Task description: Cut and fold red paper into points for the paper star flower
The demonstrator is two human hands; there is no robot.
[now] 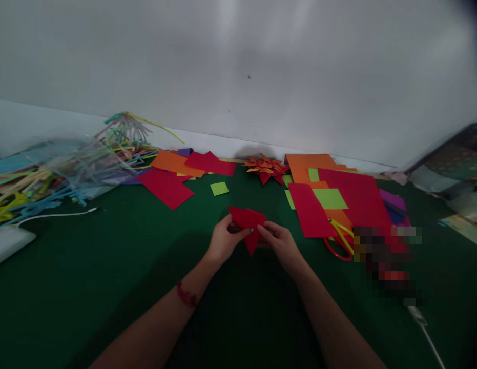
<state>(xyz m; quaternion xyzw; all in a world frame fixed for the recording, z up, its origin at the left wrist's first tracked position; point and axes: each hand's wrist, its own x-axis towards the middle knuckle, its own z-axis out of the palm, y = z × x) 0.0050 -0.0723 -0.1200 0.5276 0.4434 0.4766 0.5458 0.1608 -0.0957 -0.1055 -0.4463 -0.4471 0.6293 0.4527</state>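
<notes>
Between my two hands, above the green tabletop, is a folded piece of red paper (246, 218) with pointed corners; one point hangs downward. My left hand (225, 238) pinches its left side, thumb lying across the front. On the opposite side my right hand (280, 241) grips the paper's right edge between thumb and fingers. Some fingertips are hidden behind the paper. Beyond the hands sits a spiky paper star (266, 168) in orange and red. A small lime-green paper square (219, 188) lies on the table to the left of it.
Red sheets (165, 187) and an orange sheet (177, 163) lie at back left, beside a plastic bag (88, 164) of colourful pipe cleaners. Right of my hands are more coloured sheets (353, 192), scissors (340, 236) with red and yellow handles, and a blurred-out item (388, 266) with a white cable.
</notes>
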